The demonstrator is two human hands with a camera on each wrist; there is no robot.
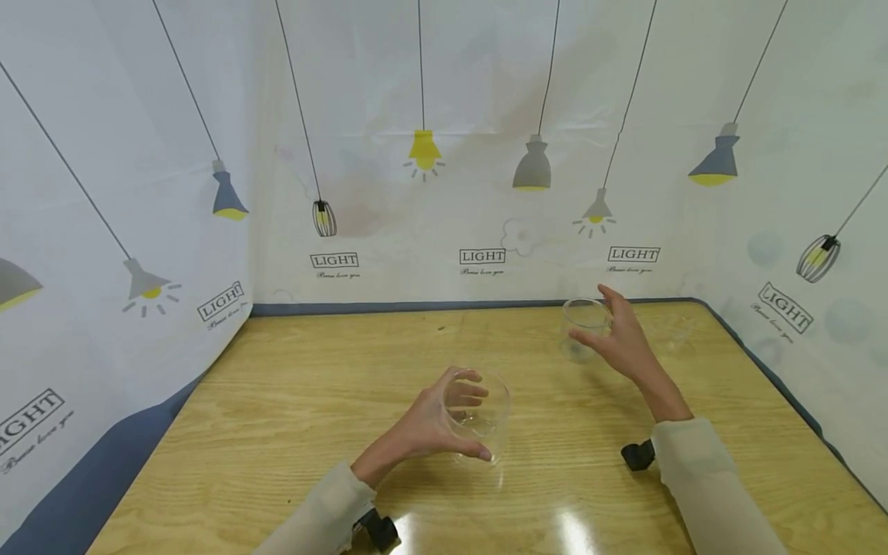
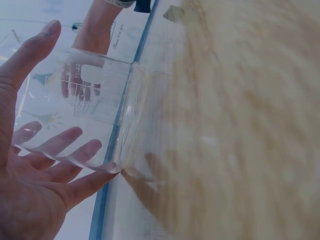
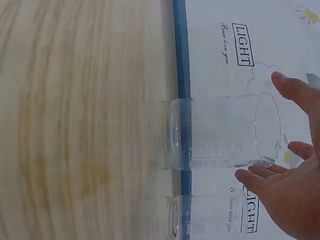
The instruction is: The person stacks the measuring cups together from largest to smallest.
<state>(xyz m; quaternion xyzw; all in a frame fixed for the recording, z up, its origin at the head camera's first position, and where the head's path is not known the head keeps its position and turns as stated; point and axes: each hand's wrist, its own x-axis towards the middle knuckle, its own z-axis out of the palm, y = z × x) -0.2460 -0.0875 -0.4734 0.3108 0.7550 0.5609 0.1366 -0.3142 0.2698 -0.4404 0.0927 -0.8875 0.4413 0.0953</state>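
Observation:
In the head view a clear glass beaker [image 1: 494, 405] stands near the table's middle. My left hand [image 1: 444, 416] curves round it, thumb along the near side and fingers at the far side, seen through the glass. The left wrist view shows the beaker [image 2: 95, 95] with white markings, its base close to the tabletop and the little finger at its lower edge. Farther back, my right hand [image 1: 624, 339] spreads thumb and fingers beside a second glass beaker [image 1: 574, 351]. In the right wrist view its fingertips are at the rim of this graduated beaker [image 3: 215, 127].
A third beaker [image 3: 210, 215] stands beyond the second one, appearing faintly at the table's back right in the head view. The wooden table [image 1: 291, 385] meets a backdrop [image 1: 395, 270] printed with hanging lamps along its back and sides.

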